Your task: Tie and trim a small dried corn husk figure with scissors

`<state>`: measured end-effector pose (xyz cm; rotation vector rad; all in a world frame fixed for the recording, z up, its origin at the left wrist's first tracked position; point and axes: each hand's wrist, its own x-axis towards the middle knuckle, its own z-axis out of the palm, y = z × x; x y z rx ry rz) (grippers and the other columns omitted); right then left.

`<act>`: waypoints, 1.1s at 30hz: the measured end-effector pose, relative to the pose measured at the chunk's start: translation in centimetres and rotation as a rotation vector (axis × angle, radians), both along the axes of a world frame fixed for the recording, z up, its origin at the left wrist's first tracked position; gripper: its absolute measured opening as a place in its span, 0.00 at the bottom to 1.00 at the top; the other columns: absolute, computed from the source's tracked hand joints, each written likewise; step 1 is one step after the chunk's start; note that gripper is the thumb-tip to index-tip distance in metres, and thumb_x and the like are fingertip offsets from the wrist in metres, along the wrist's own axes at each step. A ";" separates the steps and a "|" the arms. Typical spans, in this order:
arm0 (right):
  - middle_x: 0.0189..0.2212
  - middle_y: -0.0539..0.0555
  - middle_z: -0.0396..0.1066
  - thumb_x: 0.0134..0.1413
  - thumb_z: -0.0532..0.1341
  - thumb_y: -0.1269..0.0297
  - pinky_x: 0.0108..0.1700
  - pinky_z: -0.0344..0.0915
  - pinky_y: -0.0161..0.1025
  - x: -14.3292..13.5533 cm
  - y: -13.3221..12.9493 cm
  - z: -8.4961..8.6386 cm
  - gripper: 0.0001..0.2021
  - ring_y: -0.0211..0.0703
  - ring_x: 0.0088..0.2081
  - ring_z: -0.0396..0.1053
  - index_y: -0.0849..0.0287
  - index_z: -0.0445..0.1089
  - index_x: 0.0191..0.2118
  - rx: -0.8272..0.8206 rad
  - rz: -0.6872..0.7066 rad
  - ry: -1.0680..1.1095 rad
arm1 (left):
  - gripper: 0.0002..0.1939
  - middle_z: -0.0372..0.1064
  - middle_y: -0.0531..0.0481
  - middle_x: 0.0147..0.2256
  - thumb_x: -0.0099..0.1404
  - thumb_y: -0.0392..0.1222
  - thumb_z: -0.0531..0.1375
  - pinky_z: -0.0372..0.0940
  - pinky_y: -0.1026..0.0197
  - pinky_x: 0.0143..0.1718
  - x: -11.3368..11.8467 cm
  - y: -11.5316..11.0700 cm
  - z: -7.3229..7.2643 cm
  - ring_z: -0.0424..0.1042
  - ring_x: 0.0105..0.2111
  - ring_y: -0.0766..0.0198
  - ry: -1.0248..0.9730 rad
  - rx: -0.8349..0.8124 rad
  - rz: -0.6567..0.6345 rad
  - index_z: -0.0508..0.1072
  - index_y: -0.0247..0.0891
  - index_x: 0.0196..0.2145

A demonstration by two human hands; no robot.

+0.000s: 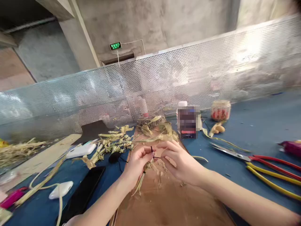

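Observation:
Over a brown board (164,197), my left hand (137,163) is closed on a small bundle of dried plant stems (140,183), whose ends hang below the palm. A dark tie shows around the stems, and a black cord (151,148) sits at the left fingertips. My right hand (180,160) is just to the right, its thumb and forefinger pinched on the thin black cord (157,157) stretched between the hands. The top of the bundle is partly hidden by the fingers.
Dried leaves (152,128) lie at the board's far end. Scissors (249,159) with red and yellow handles lie right, below a jar (220,110). A black phone (82,194), white case (61,189) and plant pieces (113,141) are left. A perforated metal screen (150,81) stands behind.

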<state>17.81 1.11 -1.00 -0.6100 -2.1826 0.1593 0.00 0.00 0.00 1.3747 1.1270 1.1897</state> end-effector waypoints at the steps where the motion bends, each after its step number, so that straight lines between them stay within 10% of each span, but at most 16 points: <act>1: 0.46 0.56 0.63 0.54 0.52 0.75 0.48 0.61 0.44 0.0 0.0 0.0 0.09 0.43 0.47 0.59 0.60 0.67 0.38 -0.003 0.042 -0.018 | 0.09 0.68 0.51 0.30 0.54 0.42 0.61 0.58 0.66 0.36 0.0 0.1 -0.1 0.65 0.33 0.66 -0.008 0.001 0.016 0.71 0.36 0.33; 12: 0.34 0.56 0.67 0.59 0.48 0.70 0.37 0.65 0.41 -0.3 -0.1 -0.4 0.08 0.41 0.38 0.64 0.60 0.64 0.36 0.013 0.079 -0.107 | 0.09 0.71 0.49 0.32 0.51 0.40 0.64 0.60 0.65 0.36 -0.2 0.3 -0.6 0.68 0.34 0.64 -0.109 -0.011 0.055 0.75 0.36 0.32; 33: 0.51 0.60 0.60 0.58 0.49 0.72 0.45 0.65 0.46 -0.1 -0.4 0.6 0.09 0.45 0.47 0.60 0.61 0.67 0.35 0.228 -0.037 -0.130 | 0.15 0.74 0.47 0.34 0.54 0.46 0.61 0.62 0.59 0.39 -0.6 0.5 -0.6 0.70 0.36 0.58 0.214 0.132 0.081 0.76 0.40 0.39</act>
